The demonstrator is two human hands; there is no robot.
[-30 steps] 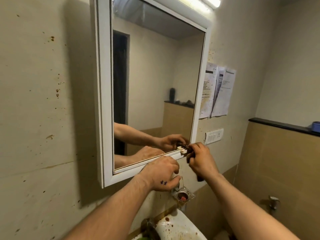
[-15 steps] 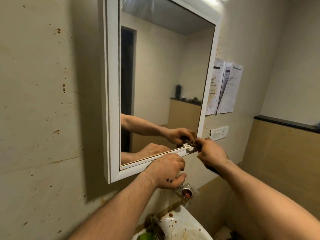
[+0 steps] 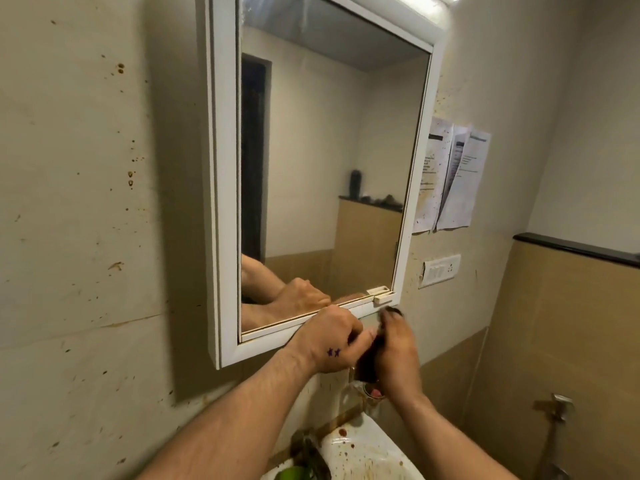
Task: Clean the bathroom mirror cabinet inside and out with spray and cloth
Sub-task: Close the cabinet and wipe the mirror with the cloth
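Sink (image 3: 377, 455): lowest in view, its white rim spattered with brown stains; something green shows at its left edge
Left hand (image 3: 329, 341): curled just below the cabinet's bottom rail, two small blue stars on its back, fingertips turned toward the other hand; whether they pinch anything cannot be told
Right hand (image 3: 396, 355): blurred, touching the left hand, fingers wrapped around a dark object
Dark object (image 3: 367, 363): clamped in the right hand between the two hands; possibly a cloth or a small tool, the blur leaves it unclear
Mirror cabinet (image 3: 221, 202): white-framed, fixed to the wall just above the hands, door closed; the glass reflects both forearms, a dark doorway and a ledge with small items
Latch (image 3: 382, 297): small white tab at the lower right corner of the door, free of both hands
Wall (image 3: 86, 202): beige, speckled with brown spots to the left of the cabinet
Switch plate (image 3: 440, 270): white, on the wall right of the cabinet's lower corner
Papers (image 3: 450, 174): printed sheets stuck to the wall above the switch plate, stained
Black ledge (image 3: 575, 249): tops the tan tiling at far right
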